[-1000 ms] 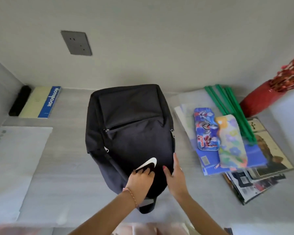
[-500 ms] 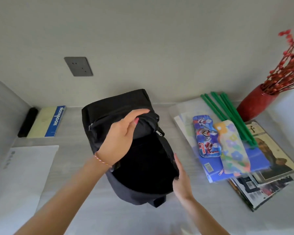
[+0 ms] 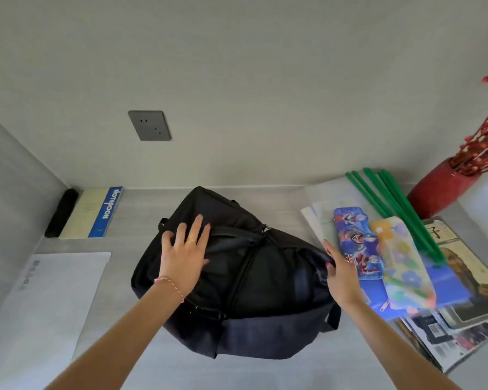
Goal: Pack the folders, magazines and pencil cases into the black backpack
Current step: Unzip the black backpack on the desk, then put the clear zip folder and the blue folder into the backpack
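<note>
The black backpack (image 3: 254, 277) lies on the grey desk with its straps facing up. My left hand (image 3: 185, 254) presses flat on its upper left part, fingers spread. At the bag's right side my right hand (image 3: 340, 274) touches the fabric with nearly straight fingers. Just right of that hand lie a blue cartoon pencil case (image 3: 358, 249) and a pastel flowered pencil case (image 3: 400, 266) on a blue folder (image 3: 448, 288). Clear folders with green spines (image 3: 392, 201) lie behind them. Magazines (image 3: 468, 277) are stacked underneath at the right.
A red vase (image 3: 440, 190) with red twigs stands at the back right corner. A notebook (image 3: 96, 212) and a black bar (image 3: 61, 212) lie at the back left, and a white sheet (image 3: 54, 294) at the front left. A socket (image 3: 150, 125) sits on the wall.
The backpack has been turned over from logo side up to strap side up. My left hand let go of its top flap and now presses flat on it.
</note>
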